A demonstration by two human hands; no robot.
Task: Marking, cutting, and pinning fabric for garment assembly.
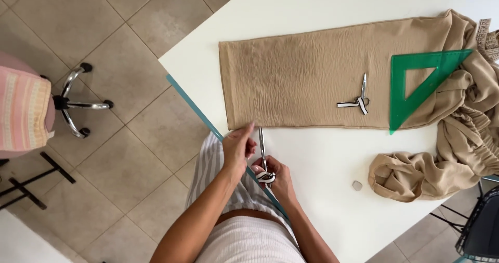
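Two hands work: your left hand (236,147) pinches the flat, wrinkled beige fabric (306,73) at its edge; right hand (275,177) fingers grip the scissors (263,156).

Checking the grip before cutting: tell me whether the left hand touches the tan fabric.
Touching. The head view shows the left hand pinching the near edge of the tan fabric, no gap visible.

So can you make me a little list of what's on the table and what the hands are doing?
left hand: pinching the near edge of the tan cloth
right hand: holding scissors, blades pointing at the cloth edge
on the cloth: small snips, green triangle ruler
table: white; small grey chalk
floor: wheeled stool
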